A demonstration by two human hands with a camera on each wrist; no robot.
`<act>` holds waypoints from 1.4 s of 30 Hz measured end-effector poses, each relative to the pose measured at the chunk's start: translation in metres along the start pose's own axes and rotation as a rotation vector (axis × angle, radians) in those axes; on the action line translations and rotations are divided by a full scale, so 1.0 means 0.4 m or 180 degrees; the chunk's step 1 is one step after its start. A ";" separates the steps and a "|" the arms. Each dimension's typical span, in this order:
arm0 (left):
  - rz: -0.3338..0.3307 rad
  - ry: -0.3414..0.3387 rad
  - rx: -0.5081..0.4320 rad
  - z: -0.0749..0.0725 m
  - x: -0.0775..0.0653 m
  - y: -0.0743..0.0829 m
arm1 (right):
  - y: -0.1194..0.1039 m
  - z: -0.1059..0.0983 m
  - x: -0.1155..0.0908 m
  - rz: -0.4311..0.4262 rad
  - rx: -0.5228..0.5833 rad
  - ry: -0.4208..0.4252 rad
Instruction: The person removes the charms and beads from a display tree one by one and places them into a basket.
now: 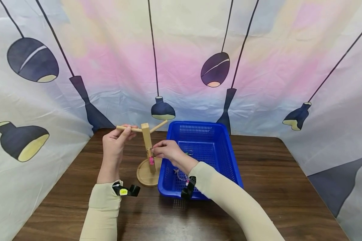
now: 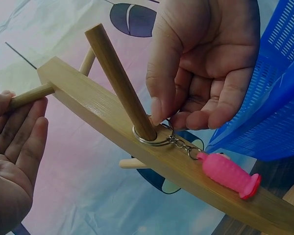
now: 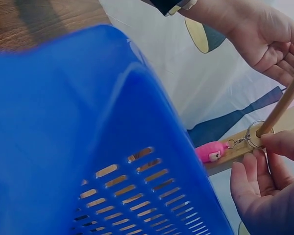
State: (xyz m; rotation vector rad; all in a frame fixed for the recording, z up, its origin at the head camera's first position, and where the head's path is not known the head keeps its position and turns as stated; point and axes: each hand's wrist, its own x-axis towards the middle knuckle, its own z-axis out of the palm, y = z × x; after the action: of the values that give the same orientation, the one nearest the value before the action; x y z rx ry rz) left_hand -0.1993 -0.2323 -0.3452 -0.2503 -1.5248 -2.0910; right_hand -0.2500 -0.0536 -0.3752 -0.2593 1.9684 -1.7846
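Observation:
A wooden peg stand (image 1: 146,135) with a round base rises from the table, dowel pegs sticking out of its post. My left hand (image 1: 114,142) pinches one upper peg (image 2: 32,96) between thumb and fingers. Lower on the post, a metal key ring (image 2: 154,143) is around another peg (image 2: 122,83), close to the post. From the ring's short chain hangs a pink animal-shaped keychain (image 2: 229,174), lying along the post. My right hand (image 1: 170,152) pinches the ring with thumb and index finger, its other fingers curled below.
Right of the stand is a blue perforated plastic basket (image 1: 235,167), its left wall close to the base. Inside lie several small keychains (image 1: 181,175). Brown wooden table (image 1: 268,187) extends to the right, and a printed cloth (image 1: 187,67) hangs behind.

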 end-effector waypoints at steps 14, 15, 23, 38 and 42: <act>-0.0010 0.0092 0.0004 0.005 0.004 -0.003 | -0.008 -0.001 -0.009 -0.0006 -0.0068 0.0041; -0.0006 0.0098 0.0013 0.005 0.004 -0.003 | -0.009 -0.001 -0.009 -0.0013 -0.0065 0.0035; 0.0000 0.0080 0.0011 0.005 0.003 0.000 | -0.019 -0.005 -0.013 0.0004 -0.0129 -0.0013; 0.0009 0.0087 0.0022 0.002 0.001 -0.003 | -0.019 -0.001 -0.026 -0.0070 -0.0198 -0.0131; -0.0008 0.0100 0.0012 0.002 0.001 -0.004 | -0.020 -0.001 -0.031 -0.0090 -0.0232 -0.0141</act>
State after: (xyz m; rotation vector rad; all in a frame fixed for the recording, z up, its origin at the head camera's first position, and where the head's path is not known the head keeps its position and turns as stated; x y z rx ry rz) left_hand -0.2008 -0.2315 -0.3461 -0.2135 -1.5112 -2.0843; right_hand -0.2407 -0.0488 -0.3647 -0.3491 2.0103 -1.7117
